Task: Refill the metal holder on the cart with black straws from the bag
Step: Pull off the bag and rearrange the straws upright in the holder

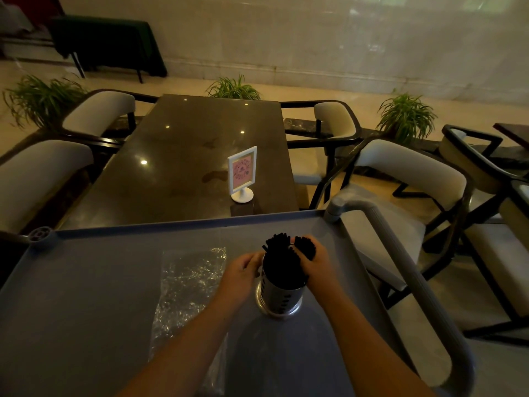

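On the right half of the flat grey cart (86,296), near its tubular handle, stands the shiny, slotted, cylindrical metal holder (282,300), upright and already crowded with thin black straws (279,253) whose tips fan out above its rim. Left of it, flat on the cart, lies the crumpled clear plastic bag (189,282); whether any straws remain inside cannot be told in this dim light.

Judging by their look, the straws are very light, smooth and somewhat springy. They are likely to splay or slide apart unless gathered as a bunch, so the best hold is round the upper part of the bundle, squeezing gently so none kink. The holder seems stiff and light enough to tip, so it wants steadying at its wall.

The left hand (242,267) is at the holder's left side just under the rim, fingers curled against it in a bracing grip. The right hand (315,265) is at the right side of the rim, its fingers wrapped round a separate small bunch of straws (305,247) that leans outward from the main mass.

Beyond the cart's far edge sits a dark table (186,156) with a white sign stand (242,173).
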Demonstrator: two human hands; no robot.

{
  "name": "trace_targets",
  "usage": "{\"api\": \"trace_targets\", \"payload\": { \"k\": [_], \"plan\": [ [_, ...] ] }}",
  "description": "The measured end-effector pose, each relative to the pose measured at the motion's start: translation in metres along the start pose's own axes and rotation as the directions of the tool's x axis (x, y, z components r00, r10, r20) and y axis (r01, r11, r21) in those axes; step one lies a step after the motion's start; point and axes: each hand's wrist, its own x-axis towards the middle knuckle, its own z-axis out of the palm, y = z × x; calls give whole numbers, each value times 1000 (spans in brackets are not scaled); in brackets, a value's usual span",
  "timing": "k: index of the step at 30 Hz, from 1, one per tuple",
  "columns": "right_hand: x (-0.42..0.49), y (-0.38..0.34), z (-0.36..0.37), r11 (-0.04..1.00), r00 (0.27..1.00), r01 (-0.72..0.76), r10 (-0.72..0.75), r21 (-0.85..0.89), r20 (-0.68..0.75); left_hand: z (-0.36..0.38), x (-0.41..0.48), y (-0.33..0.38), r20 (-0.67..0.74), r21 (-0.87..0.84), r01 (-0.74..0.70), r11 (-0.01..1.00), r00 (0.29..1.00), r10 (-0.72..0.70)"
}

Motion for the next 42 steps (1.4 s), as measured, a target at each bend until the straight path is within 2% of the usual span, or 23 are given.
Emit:
{"api": "trace_targets", "payload": {
  "k": [5, 9, 18, 21, 23, 26, 28, 29, 31, 33, 36, 38, 39, 40, 42],
  "plan": [
    [0, -6, -4, 999, 999, 32, -34, -38, -40, -5, -2, -5, -89, -18, -7, 1000, 996, 6],
    [2, -25, -13, 996, 984, 85, -82, 8, -156, -10, -4, -2, -160, -99, -35, 995, 987, 19],
    [-13, -95, -49, 897, 954, 217, -111, 386, -278, -19, -11, 27, -234, -218, -129, 967, 969, 77],
    [-18, -112, -62, 874, 929, 270, -126, 404, -349, -20, -16, 38, -262, -280, -216, 935, 955, 142],
    [-24, -123, -70, 818, 910, 308, -105, 486, -401, -19, -21, 45, -244, -308, -277, 910, 948, 206],
    [-35, -136, -77, 643, 895, 366, -45, 673, -443, -13, -34, 56, -110, -374, -292, 880, 956, 271],
    [-41, -141, -78, 511, 903, 356, 28, 782, -429, -8, -42, 63, 87, -410, -219, 885, 957, 277],
    [-42, -140, -78, 435, 913, 331, 77, 837, -401, -6, -46, 67, 224, -416, -152, 897, 938, 263],
    [-46, -137, -72, 288, 932, 258, 177, 922, -316, 1, -53, 72, 471, -391, -25, 920, 853, 224],
    [-51, -133, -60, 219, 942, 175, 246, 960, -228, 10, -58, 72, 556, -417, 3, 909, 792, 253],
    [-59, -127, -39, 157, 955, 78, 272, 985, -119, 21, -61, 75, 474, -631, 20, 776, 801, 366],
    [-64, -125, -26, 81, 960, 21, 276, 997, -42, 19, -60, 81, 395, -798, 145, 585, 859, 327],
    [-66, -124, -20, 76, 961, -7, 278, 997, -15, 16, -59, 83, 369, -856, 191, 480, 877, 308],
    [-68, -124, -14, 81, 960, -29, 279, 996, 5, 13, -57, 82, 343, -895, 213, 392, 890, 300],
    [-72, -122, -3, 86, 954, -57, 298, 995, 29, 9, -56, 82, 295, -936, 216, 278, 911, 288]
  ]
}}
